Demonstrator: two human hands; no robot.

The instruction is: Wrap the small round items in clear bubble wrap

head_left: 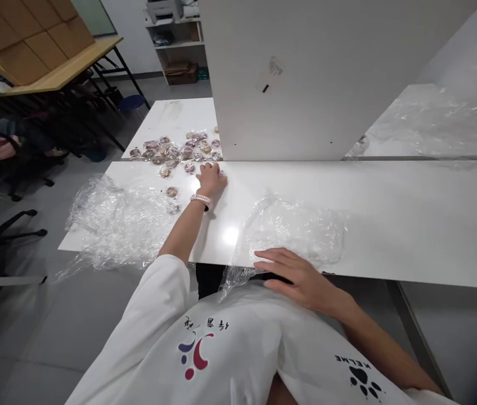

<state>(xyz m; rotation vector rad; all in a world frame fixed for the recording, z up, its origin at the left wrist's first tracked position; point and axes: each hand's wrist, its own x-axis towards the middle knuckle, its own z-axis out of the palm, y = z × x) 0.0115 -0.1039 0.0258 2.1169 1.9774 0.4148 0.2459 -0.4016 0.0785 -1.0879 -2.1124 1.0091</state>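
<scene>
My left hand [212, 179] reaches out over the white table [407, 219], beside several small round packets [171, 152] in clear wrap. Its fingers are bent down, and a purplish bit of one packet shows between thumb and fingers; the grip is partly hidden. Near the front edge, my right hand [295, 278] is open with fingers apart, at the near side of a clear plastic bag [301, 228]. That bag lies flat, one end hanging over the edge. A single packet [171, 192] lies nearer me, left of my left forearm.
A crumpled heap of clear plastic [124, 222] covers the table's left end and hangs over its edge. An upright white panel [306, 101] stands behind the table. Clear plastic [445, 124] lies at the far right. Cardboard boxes [27, 42] and a chair [6, 236] are at the left.
</scene>
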